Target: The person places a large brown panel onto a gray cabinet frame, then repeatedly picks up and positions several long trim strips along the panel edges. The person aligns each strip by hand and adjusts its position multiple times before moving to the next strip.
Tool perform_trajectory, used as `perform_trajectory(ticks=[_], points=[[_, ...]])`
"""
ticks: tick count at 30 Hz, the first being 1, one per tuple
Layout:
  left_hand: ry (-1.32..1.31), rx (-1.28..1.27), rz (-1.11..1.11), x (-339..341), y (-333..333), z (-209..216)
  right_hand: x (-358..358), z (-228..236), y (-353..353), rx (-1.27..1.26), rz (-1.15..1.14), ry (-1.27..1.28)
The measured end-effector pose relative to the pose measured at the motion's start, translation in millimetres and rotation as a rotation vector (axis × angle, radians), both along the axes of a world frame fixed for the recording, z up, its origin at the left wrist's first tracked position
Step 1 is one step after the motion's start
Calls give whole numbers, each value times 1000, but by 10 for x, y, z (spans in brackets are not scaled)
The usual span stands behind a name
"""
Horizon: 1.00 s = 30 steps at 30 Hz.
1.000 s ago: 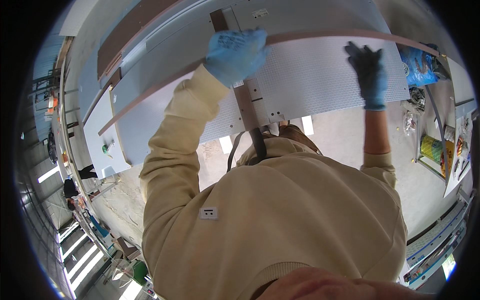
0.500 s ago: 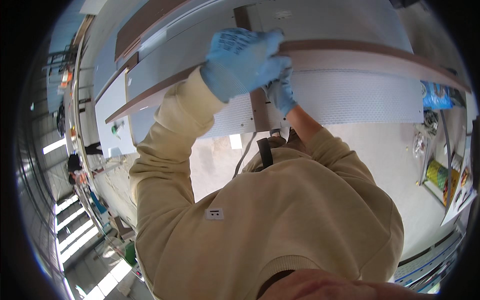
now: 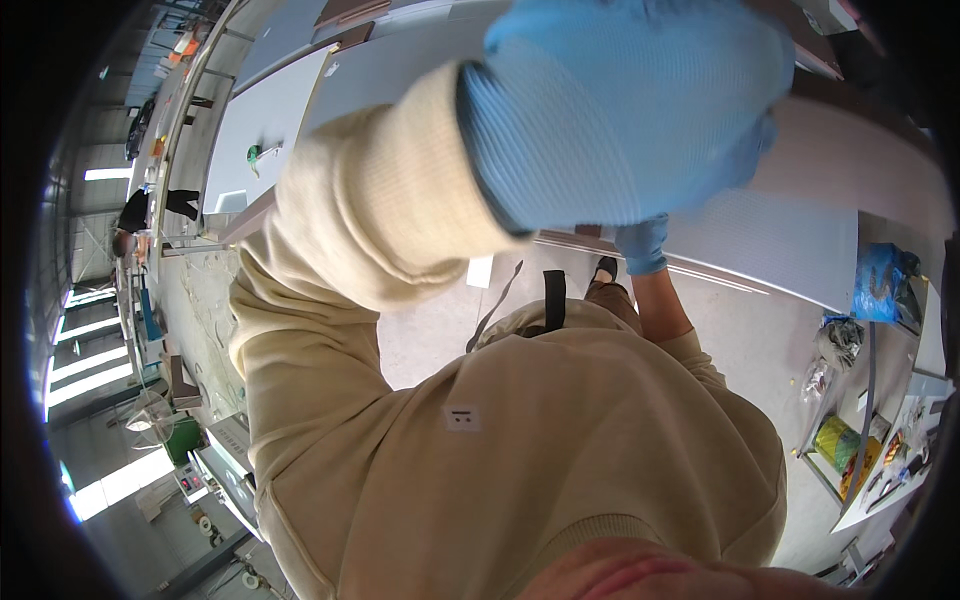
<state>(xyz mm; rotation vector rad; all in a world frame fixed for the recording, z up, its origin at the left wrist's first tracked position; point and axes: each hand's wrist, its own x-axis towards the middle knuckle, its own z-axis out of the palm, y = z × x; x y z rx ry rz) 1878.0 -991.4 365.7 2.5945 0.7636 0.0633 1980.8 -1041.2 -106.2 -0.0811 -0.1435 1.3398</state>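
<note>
My left hand (image 3: 630, 110), in a blue knit work glove, is raised large and blurred across the top of the view. Its fingers curl over a long brown strip (image 3: 860, 170), whose right part sweeps up close to the camera. The far left end of the strip comes out beyond my cream sleeve. Lower down, my right hand (image 3: 643, 246), also in a blue glove, shows only by its wrist side; its fingers are hidden behind the left hand. A pale textured panel (image 3: 775, 245) lies under the strip, its near edge close to my right hand.
At left, a white board (image 3: 265, 120) bears a small green object (image 3: 254, 154). A blue plastic bag (image 3: 880, 280) and a low shelf with a yellow-green roll (image 3: 836, 440) stand at right. Another person (image 3: 135, 212) is far off at left.
My left hand has come up toward the camera and to the right, with the brown strip rising. My right hand sits lower in the view, and the whole view has shifted.
</note>
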Motion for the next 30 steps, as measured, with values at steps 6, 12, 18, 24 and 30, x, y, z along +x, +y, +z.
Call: perform_trajectory(ticks=[6,12,18,24,30], points=[[-575,704,-163,-1442,-729,-294,-928,323,-821,-460,-396,-1266],[-812,138,249,-2878,-1424,-352,-1895,1143,-1326,-412,-373,-661],[-966,341,600,-3798,-1521,-464,-2095,2197,-1559,-195,-531,-747],[-1288,108,687,-4240,-1263,-1150,-1856,2929,-1408,-291,-524,-1113],[-1344,-163,719,-4373,-1303,-2334,-1500,3260,-1293,-260,-401,-1447]])
